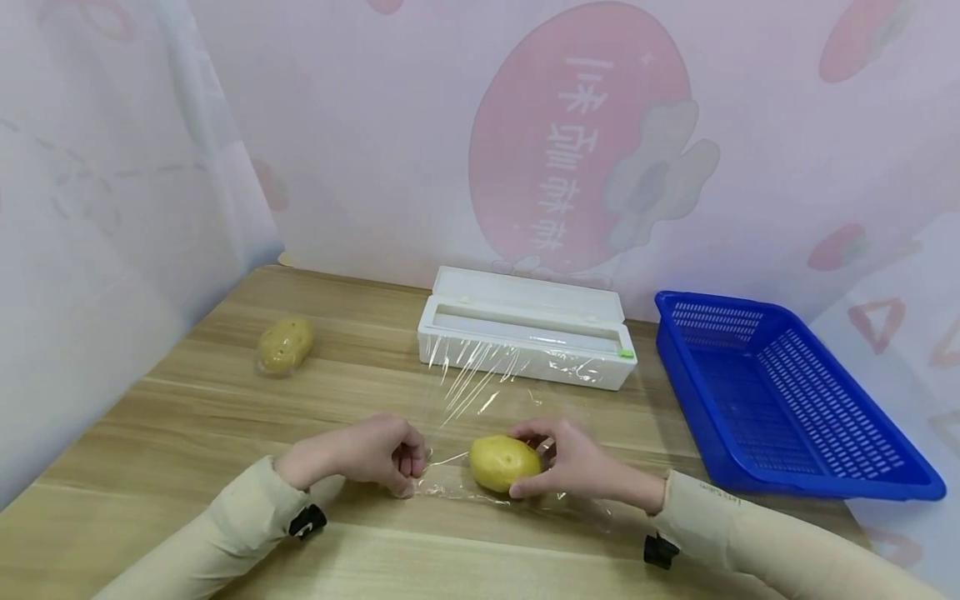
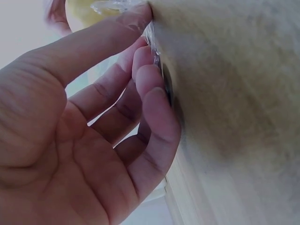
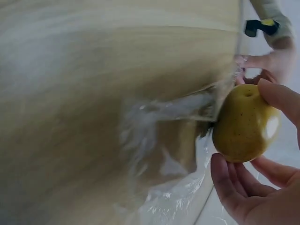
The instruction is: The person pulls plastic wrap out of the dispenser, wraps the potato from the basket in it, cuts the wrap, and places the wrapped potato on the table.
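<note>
A yellow potato (image 1: 504,463) lies on clear plastic wrap (image 1: 480,392) that stretches down from a white cling film box (image 1: 525,337) with its lid up. My right hand (image 1: 566,462) grips this potato between thumb and fingers; the right wrist view shows the potato (image 3: 246,124) with loose wrap beside it. To its left, my left hand (image 1: 378,457) pinches the wrap's edge close to the tabletop. In the left wrist view the thumb and index finger of the left hand (image 2: 93,122) meet on the film, the other fingers curled.
Another potato (image 1: 287,343), glossy as if wrapped, sits at the table's left. On the right stands a blue plastic basket (image 1: 795,400) with slotted walls. A printed curtain (image 1: 360,150) hangs behind the wooden table (image 1: 420,558).
</note>
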A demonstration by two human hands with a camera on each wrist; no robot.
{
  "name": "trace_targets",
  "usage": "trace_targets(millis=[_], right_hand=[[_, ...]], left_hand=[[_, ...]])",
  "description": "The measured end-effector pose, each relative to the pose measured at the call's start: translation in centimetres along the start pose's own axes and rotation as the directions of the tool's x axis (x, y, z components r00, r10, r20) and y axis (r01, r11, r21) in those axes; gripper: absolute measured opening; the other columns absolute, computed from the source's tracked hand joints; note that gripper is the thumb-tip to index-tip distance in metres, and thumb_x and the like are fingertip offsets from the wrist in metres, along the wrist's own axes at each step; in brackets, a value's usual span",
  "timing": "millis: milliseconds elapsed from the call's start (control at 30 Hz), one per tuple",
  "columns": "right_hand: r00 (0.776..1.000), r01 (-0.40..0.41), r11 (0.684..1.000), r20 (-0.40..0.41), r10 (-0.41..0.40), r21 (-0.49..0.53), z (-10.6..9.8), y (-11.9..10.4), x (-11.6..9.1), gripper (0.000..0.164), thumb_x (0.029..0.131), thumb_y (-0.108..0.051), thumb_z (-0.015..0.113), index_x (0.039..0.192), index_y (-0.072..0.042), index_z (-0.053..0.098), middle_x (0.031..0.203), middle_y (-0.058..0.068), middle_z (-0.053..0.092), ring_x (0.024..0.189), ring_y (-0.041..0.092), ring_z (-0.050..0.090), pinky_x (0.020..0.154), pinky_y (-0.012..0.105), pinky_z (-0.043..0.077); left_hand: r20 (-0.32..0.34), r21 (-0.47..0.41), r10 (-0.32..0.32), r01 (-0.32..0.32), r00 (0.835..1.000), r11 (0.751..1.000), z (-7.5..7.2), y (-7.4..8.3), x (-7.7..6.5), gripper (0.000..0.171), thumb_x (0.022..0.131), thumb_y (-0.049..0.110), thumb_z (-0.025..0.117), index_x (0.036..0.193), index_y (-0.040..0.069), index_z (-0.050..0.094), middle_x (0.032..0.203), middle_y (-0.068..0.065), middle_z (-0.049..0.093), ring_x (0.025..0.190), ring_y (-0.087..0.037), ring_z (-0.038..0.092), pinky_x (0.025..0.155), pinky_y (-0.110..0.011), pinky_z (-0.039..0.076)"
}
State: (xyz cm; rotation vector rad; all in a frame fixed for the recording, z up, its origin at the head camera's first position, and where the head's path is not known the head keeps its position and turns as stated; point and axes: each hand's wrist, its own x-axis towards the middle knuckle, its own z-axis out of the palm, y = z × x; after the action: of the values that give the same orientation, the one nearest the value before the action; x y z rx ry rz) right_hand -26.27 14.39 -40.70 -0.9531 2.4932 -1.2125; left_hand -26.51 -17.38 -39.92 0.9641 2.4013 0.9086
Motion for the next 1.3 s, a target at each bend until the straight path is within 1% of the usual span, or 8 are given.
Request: trace_targets(millis=[200,433,567,733,900,1000,1167,1300], right_hand=[[0.993,0.119,0.972,-0.001,-0.122,-0.203,0.2,0.1,-1.0,0.069,0.068,-0.041,0.089,0.124,-0.010,0.063,0.111,-0.005,0.064,0.094,0.011,0.059,0.074,0.028,0.054],[0.997,0.075,0.987,-0.010,-0.077,-0.144,-0.3,0.7,-2.5,0.077,0.066,-0.038,0.091,0.127,-0.005,0.058,0.114,-0.002,0.060,0.095,0.017,0.058,0.077,0.032,0.053],[0.998,0.064,0.988,-0.014,-0.067,-0.138,-1.0,1.6,-3.9,0.060,0.066,-0.036,0.092,0.112,-0.011,0.063,0.103,-0.001,0.059,0.090,0.019,0.056,0.077,0.032,0.051],[0.984,0.177,0.950,0.012,-0.180,-0.257,-1.9,2.7,-5.9,0.037,0.068,-0.038,0.090,0.090,-0.020,0.067,0.088,-0.007,0.057,0.079,0.013,0.054,0.069,0.027,0.048],[0.959,0.280,0.914,0.054,-0.277,-0.292,-2.0,3.2,-7.0,0.027,0.073,-0.035,0.088,0.087,-0.023,0.068,0.087,-0.012,0.055,0.078,0.008,0.053,0.067,0.023,0.047],[0.951,0.308,0.909,0.066,-0.302,-0.282,-1.8,3.2,-7.3,0.022,0.076,-0.026,0.086,0.088,-0.022,0.068,0.088,-0.013,0.056,0.077,0.006,0.053,0.065,0.021,0.048],[0.943,0.333,0.900,0.071,-0.326,-0.281,-1.8,3.3,-7.4,0.017,0.080,-0.013,0.083,0.085,-0.021,0.068,0.085,-0.012,0.054,0.072,0.005,0.053,0.058,0.019,0.047],[0.938,0.346,0.892,0.078,-0.338,-0.290,-1.9,3.4,-7.4,0.019,0.082,-0.008,0.080,0.083,-0.022,0.066,0.083,-0.012,0.054,0.072,0.005,0.052,0.059,0.019,0.046]], left_hand=[[0.011,0.014,0.013,-0.013,1.000,1.000,-0.1,0.1,0.0,0.023,0.071,-0.002,0.080,0.079,0.011,0.064,0.072,0.002,0.059,0.066,-0.009,0.054,0.059,-0.024,0.048],[0.025,0.047,0.068,-0.069,0.997,0.996,-0.2,0.1,0.0,0.022,0.072,-0.004,0.079,0.080,0.012,0.066,0.073,0.004,0.060,0.067,-0.006,0.055,0.061,-0.024,0.050],[0.040,0.058,0.112,-0.115,0.993,0.992,-0.5,0.3,-0.2,0.017,0.076,0.000,0.078,0.079,0.014,0.069,0.070,0.009,0.059,0.063,-0.005,0.054,0.058,-0.023,0.050],[0.057,0.106,0.147,-0.152,0.988,0.983,-0.7,0.8,-0.6,0.012,0.088,0.026,0.075,0.078,0.021,0.069,0.070,0.011,0.060,0.062,-0.005,0.053,0.058,-0.023,0.047],[0.052,0.174,0.094,-0.101,0.994,0.980,0.0,1.1,-0.9,0.034,0.068,0.047,0.086,0.081,0.021,0.067,0.082,0.010,0.057,0.074,-0.008,0.054,0.067,-0.023,0.047],[0.032,0.179,0.114,-0.118,0.993,0.977,0.6,1.0,-1.0,0.033,0.062,0.039,0.091,0.078,0.021,0.068,0.083,0.011,0.055,0.075,-0.008,0.054,0.067,-0.023,0.048],[0.002,0.203,0.194,-0.190,0.981,0.961,1.0,0.9,-1.2,0.020,0.067,0.017,0.089,0.071,0.024,0.071,0.082,0.016,0.053,0.074,-0.005,0.053,0.064,-0.020,0.047],[-0.026,0.229,0.216,-0.205,0.976,0.952,1.0,0.8,-1.4,0.019,0.069,0.014,0.088,0.071,0.025,0.072,0.083,0.017,0.053,0.075,-0.005,0.052,0.063,-0.020,0.046]])
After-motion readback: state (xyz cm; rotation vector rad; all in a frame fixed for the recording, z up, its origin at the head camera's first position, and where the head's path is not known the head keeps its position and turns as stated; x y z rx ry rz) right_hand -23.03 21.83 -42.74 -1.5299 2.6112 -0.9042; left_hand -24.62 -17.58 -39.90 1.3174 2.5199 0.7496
